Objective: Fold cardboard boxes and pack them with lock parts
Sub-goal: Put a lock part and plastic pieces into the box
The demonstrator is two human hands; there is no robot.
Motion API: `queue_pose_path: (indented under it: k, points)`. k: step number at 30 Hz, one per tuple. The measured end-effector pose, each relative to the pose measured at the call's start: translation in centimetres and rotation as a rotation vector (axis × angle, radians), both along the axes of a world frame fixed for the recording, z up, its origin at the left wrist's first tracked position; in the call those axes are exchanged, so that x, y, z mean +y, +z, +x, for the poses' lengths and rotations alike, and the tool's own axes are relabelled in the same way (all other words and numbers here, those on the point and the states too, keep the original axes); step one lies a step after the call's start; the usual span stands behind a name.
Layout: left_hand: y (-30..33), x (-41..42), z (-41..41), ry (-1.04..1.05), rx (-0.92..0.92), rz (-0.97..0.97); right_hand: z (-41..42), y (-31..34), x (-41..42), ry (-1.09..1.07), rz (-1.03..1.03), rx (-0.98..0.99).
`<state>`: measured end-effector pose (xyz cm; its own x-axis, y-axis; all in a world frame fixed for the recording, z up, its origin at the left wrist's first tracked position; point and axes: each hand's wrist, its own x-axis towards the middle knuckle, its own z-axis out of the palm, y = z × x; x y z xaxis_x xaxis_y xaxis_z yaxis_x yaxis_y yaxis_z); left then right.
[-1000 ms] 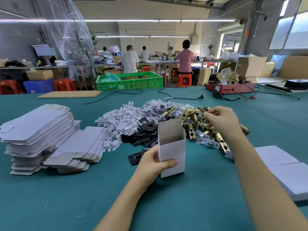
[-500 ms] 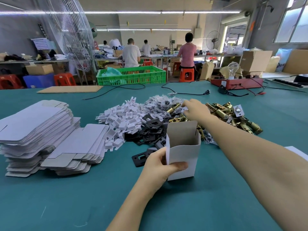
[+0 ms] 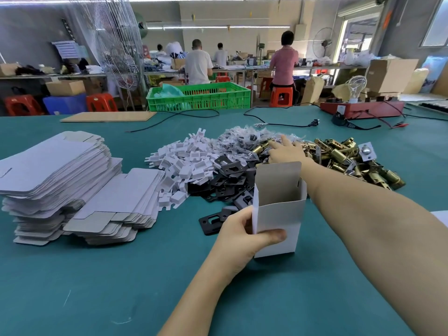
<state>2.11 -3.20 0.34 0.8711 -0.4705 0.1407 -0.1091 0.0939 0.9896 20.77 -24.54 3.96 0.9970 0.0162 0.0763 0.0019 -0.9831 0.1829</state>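
Observation:
A folded white cardboard box stands upright on the green table, its top flap open. My left hand grips its lower left side, thumb across the front. My right hand reaches beyond the box with fingers extended, touching the pile of small clear bags of parts where it meets the brass lock latches. Black strike plates lie just behind the box, white plastic pieces to their left. Whether the right hand holds anything is hidden.
Two stacks of flat white box blanks lie at the left. A green crate, a cardboard sheet, black cables and a red device with a bulb sit at the table's far edge. People work at benches beyond.
My right hand has moved left from the brass latches to the bagged parts, and its fingers have stretched out. My left hand still holds the box.

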Motion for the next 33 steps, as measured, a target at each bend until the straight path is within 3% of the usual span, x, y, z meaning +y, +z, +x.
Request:
queue_pose_path:
  k: [7,12,14,17,19,26,29,33]
  points:
    - [0.1,0.1,0.1,-0.011,-0.006,-0.025,-0.1,-0.8,0.4,-0.004,0.036,-0.099]
    - [0.0,0.1,0.1,-0.017,-0.021,-0.042,-1.7,0.1,0.8,0.067,0.257,-0.285]
    - [0.0,0.1,0.1,-0.016,-0.014,-0.05,-3.4,1.1,0.7,0.088,0.462,-0.381]
    - [0.1,0.1,-0.1,-0.019,-0.006,-0.058,-8.0,3.1,0.5,-0.039,0.922,-0.632]
    - [0.2,0.1,-0.1,-0.02,-0.001,-0.045,-11.5,4.3,0.2,-0.112,1.094,-0.744]
    - [0.6,0.1,-0.6,-0.004,0.009,0.03,-21.1,8.4,-0.3,-0.13,1.611,-0.623]
    - [0.5,0.0,-0.7,0.006,-0.001,0.053,-23.6,9.9,0.3,-0.064,1.645,-0.53]
    - [0.3,0.1,-0.7,0.002,0.001,0.064,-25.4,11.1,2.3,0.158,1.337,-0.449]
